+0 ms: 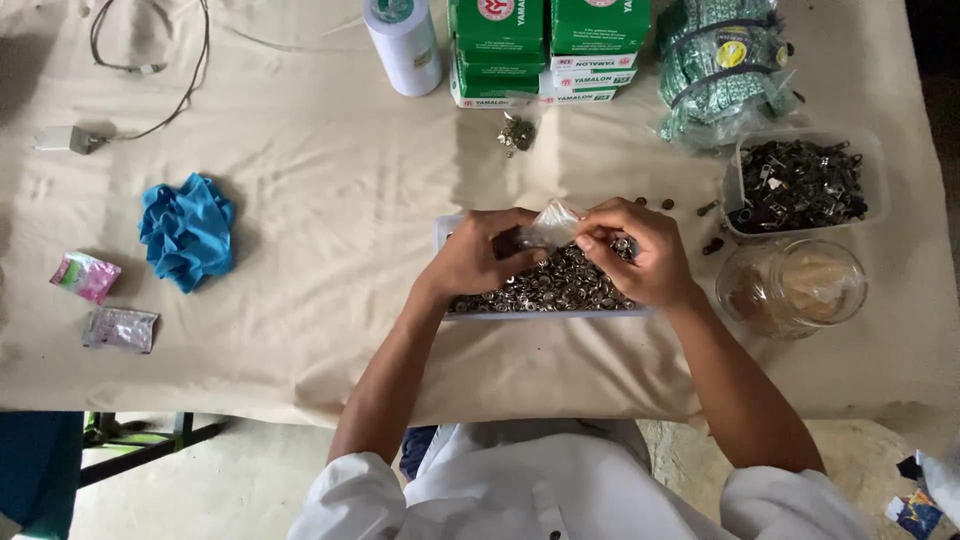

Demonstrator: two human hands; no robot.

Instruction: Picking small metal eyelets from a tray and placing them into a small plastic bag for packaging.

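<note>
Nearest the camera, white sleeves lead out to two bare forearms that meet over a shallow clear tray (445,228) on the cloth-covered table (330,330). The tray lies with its long side running left to right and is heaped with small round metal snaps (560,285).

Above that heap the left hand (480,255) and right hand (640,252) come together on a small clear plastic bag (550,225). The left fingers are curled closed on the bag's left end; the right thumb and fingers pinch its right end. The bag lies roughly level, its length running from hand to hand; which end is its mouth I can't quite make out.

Just right of the right hand sits a round glass jar (792,285), and beyond it a clear rectangular tub (805,183) full of dark metal bits. A few loose dark pieces (712,245) lie between the tub and the hand.

Off to the left, near the table edge, lie two small flat sachets, one pink and green (85,276), one silvery (120,329). Farther in is a crumpled blue cloth (187,231).

At the far edge stand two stacks of green and white boxes (545,50), a white cylinder with a green label (403,42) to their left, and a bundle of green printed packets (722,65) in clear wrap to their right. A small clear packet of metal bits (517,131) lies in front of the boxes. In the far left corner is a white plug with a thin cable (75,138).
</note>
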